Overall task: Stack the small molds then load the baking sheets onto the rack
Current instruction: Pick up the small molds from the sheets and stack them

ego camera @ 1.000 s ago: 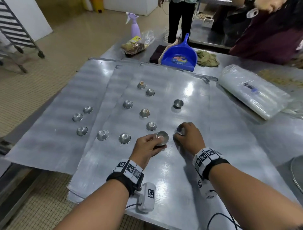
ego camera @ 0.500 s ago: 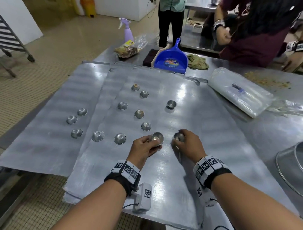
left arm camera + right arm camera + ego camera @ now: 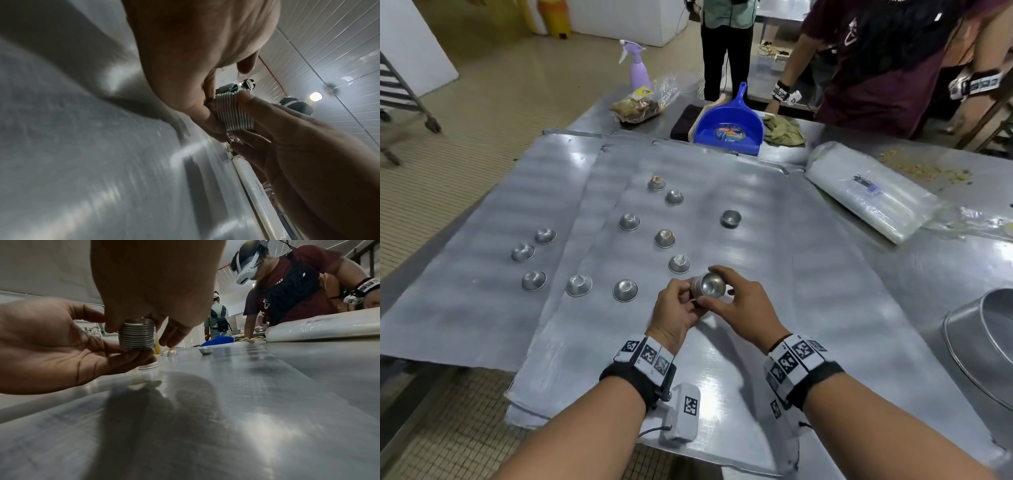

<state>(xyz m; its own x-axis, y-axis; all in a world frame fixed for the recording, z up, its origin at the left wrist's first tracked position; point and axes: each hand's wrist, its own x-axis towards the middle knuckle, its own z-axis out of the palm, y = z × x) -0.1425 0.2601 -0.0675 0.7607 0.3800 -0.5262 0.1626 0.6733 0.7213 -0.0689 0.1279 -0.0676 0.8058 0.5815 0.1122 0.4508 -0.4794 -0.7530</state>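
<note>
Both hands meet at lower centre of the head view, lifted a little above the top sheet (image 3: 756,308). The left hand (image 3: 676,313) cups a stack (image 3: 707,289) of nested molds from below, thumb and fingers curled round its ribbed side. The right hand (image 3: 748,308) pinches the stack's top rim between thumb and fingertips; in the right wrist view the stack (image 3: 136,335) stands upright between the two hands, clear of the sheet.

Loose molds lie upside down on the sheets: one (image 3: 625,290) just left of the hands, one (image 3: 679,263) just above them, others further up and left. One mold (image 3: 730,218) sits mouth up, right of centre. Three overlapping sheets cover the table (image 3: 945,260).

A blue dustpan (image 3: 729,126), a spray bottle (image 3: 638,70) and a plastic roll (image 3: 869,195) lie along the top and right. Two people stand beyond the table.
</note>
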